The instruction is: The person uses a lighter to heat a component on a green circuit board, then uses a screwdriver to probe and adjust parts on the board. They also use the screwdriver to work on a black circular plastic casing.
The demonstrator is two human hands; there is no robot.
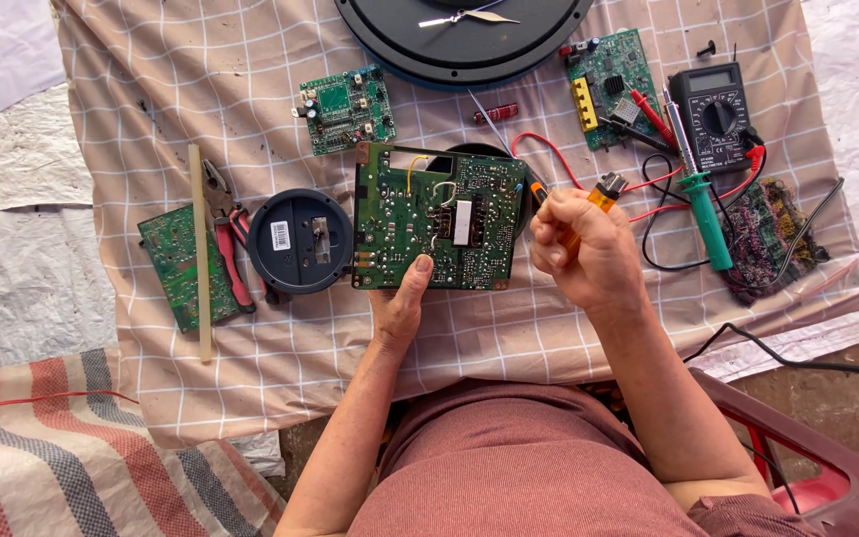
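Here your left hand (400, 303) pinches the lower edge of the flat green circuit board (437, 217), thumb pressed on its solder-dotted face, and the board lies in the middle of the checked cloth (509, 318). Your right hand (587, 251) is curled tight around a small orange lighter (601, 197), just right of the board. Farther out lie a round black plastic cap (300, 242) and red-handled pliers (228, 239) to the left, a green-handled soldering iron (704, 204) and a boxy black meter (716, 114) to the right.

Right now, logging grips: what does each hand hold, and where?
Left hand pinches the green circuit board at its near edge; right hand fists an orange-handled tool by its handle.
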